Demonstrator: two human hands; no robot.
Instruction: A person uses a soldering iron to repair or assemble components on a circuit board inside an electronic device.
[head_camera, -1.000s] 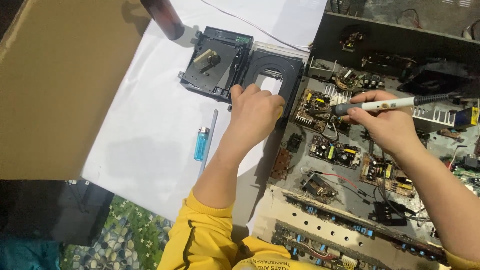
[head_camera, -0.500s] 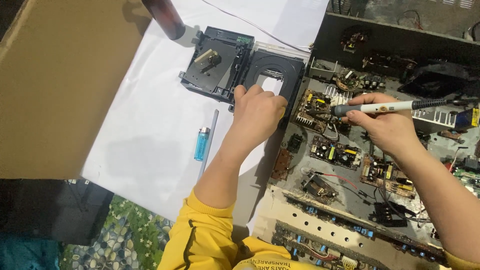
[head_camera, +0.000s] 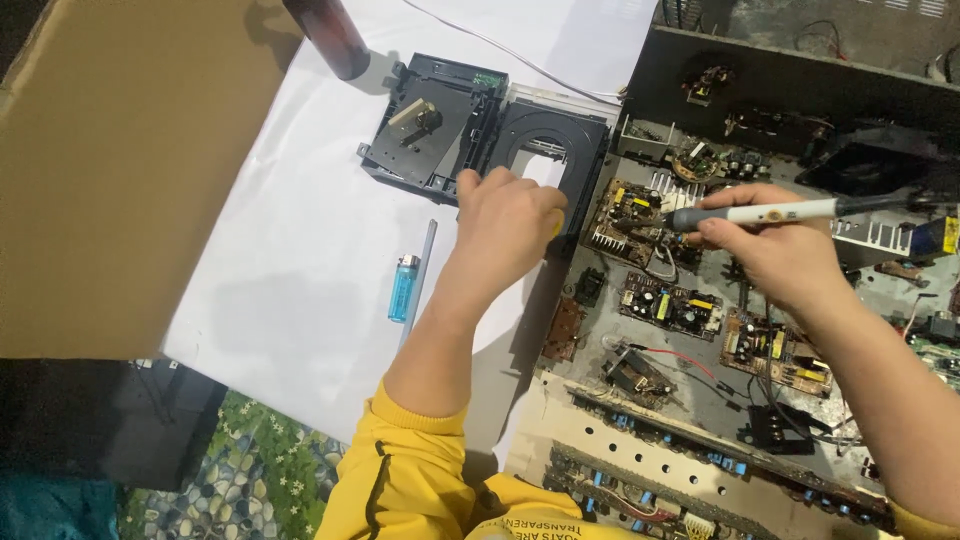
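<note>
we work over a large open metal chassis crowded with small green and brown circuit boards (head_camera: 700, 330), which spreads under and beyond our right hand; it looks heavy and rigid, and we judge it best left flat where it lies. to the left of our left hand lies a wide white paper sheet (head_camera: 300, 260), and past that a big brown cardboard panel (head_camera: 110, 170). just beyond the knuckles of our left hand sits the black plastic disc-drive tray assembly (head_camera: 455, 125), light and stiff but likely brittle at its thin rails, so we judge the outer frame the safest place to take it. our left hand (head_camera: 510, 225) is curled closed on the near edge of that tray, pressing it down. our right hand (head_camera: 775, 250) is clamped, pen-fashion, on the white and grey soldering iron (head_camera: 760, 212), whose tip points at a board between our two hands; we hold it by the cool grip, well back from the tip. near our left wrist lies a small blue translucent lighter (head_camera: 404, 287), light and slick, beside a thin grey rod (head_camera: 425, 260).
</note>
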